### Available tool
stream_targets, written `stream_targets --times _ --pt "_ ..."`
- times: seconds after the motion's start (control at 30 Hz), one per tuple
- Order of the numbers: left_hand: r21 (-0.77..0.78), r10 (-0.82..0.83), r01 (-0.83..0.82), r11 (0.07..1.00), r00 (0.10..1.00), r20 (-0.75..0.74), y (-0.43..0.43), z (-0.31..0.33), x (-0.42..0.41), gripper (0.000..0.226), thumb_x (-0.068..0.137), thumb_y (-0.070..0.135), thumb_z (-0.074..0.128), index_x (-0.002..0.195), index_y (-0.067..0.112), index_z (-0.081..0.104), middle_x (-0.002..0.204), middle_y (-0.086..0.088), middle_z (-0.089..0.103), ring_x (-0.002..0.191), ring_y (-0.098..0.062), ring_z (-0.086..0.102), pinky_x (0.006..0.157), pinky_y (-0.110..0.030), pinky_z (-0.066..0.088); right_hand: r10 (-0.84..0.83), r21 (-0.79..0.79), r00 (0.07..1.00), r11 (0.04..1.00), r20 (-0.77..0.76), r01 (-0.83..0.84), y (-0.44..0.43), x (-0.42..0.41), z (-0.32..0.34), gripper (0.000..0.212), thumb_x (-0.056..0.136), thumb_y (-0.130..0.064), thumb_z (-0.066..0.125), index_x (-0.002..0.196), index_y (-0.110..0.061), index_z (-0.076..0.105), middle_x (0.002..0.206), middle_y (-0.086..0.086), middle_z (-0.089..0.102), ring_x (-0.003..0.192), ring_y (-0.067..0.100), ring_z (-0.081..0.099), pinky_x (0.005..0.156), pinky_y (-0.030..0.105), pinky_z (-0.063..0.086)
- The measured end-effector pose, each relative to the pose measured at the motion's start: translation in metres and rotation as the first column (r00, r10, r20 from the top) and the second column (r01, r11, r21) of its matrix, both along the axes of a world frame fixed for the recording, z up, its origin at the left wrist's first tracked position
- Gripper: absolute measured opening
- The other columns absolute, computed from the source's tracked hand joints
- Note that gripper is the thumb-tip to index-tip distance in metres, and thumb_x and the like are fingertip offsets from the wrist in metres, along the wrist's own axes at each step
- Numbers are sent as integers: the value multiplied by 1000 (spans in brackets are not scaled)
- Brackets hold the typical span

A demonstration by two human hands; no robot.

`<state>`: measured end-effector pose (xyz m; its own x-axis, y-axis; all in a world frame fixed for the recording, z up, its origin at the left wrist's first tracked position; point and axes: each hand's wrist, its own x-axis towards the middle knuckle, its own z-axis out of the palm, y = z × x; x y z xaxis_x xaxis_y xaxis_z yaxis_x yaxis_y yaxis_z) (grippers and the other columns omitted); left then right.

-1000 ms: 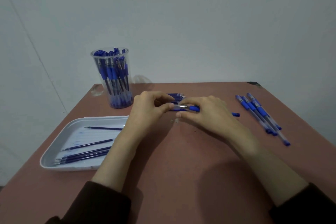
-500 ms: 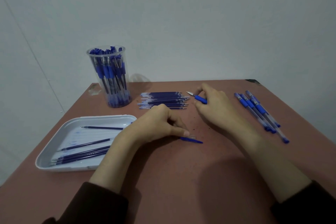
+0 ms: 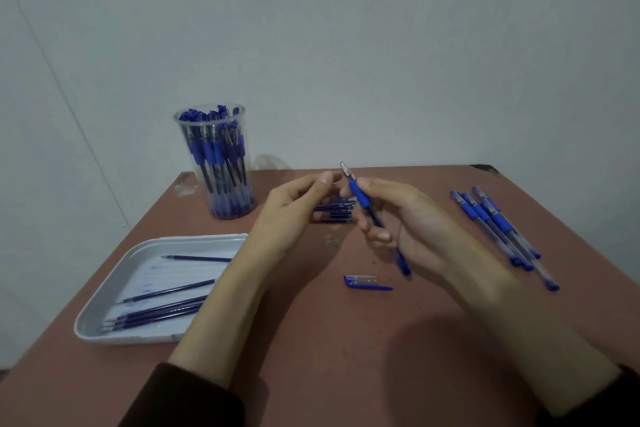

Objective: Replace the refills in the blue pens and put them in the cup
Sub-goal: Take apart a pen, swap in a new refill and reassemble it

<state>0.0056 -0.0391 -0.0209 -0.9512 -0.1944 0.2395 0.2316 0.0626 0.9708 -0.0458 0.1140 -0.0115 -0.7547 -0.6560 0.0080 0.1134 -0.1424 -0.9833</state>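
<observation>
My right hand (image 3: 412,222) grips an uncapped blue pen (image 3: 362,199) above the table, its metal tip pointing up and away. My left hand (image 3: 294,208) is raised just left of the tip with fingers loosely curled, and I see nothing in it. The pen's blue cap (image 3: 365,281) lies on the table below my hands. A pile of blue refills (image 3: 334,211) lies behind my hands, partly hidden. A clear cup (image 3: 216,163) full of blue pens stands at the back left.
A white tray (image 3: 104,319) with several loose refills sits at the left. Several capped blue pens (image 3: 498,225) lie in a row at the right. The brown table (image 3: 329,340) ends at a pale wall behind.
My left hand set the cap down on the table and rose toward the pen tip. My right hand lifted the pen off the table and tilted its tip upward.
</observation>
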Motion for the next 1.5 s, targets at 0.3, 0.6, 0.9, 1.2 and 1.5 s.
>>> stream_targets --times 0.3,0.6,0.9,1.2,1.5 --pt "252 -129 138 958 990 -51 8 3 3 23 90 17 52 103 5 66 72 4 66 74 -3 64 85 -25 47 117 -98 990 989 83 -108 -7 1 -9 27 88 -30 51 90 -8 66 55 2 46 35 5 28 37 17 17" --pt "373 13 23 927 995 -94 12 2 2 14 81 13 59 85 5 70 72 -5 68 71 -8 65 73 -19 53 -69 -117 993 991 -100 57 -16 6 -10 22 83 -29 60 65 -21 72 54 5 52 34 6 25 39 20 11" --pt "498 36 3 867 997 -68 12 2 0 38 74 16 67 108 8 52 92 -5 73 81 -14 69 74 -24 56 -228 -37 905 972 -359 230 -19 8 -17 10 92 -17 61 91 -18 71 57 9 50 38 5 31 39 18 24" --pt "427 94 -75 901 995 -24 7 3 1 28 85 3 61 111 14 59 85 3 74 80 -4 68 80 -23 50 -286 -4 871 951 -400 311 -13 -4 -17 8 93 -21 61 90 -20 69 61 7 55 41 5 34 42 16 30" --pt "400 164 -133 907 985 -45 8 1 2 33 79 0 67 110 9 62 84 -5 72 73 -7 68 62 -14 50 -202 84 837 956 -509 281 -14 -2 -18 8 92 -19 63 95 -16 70 58 8 55 41 3 39 43 15 34"
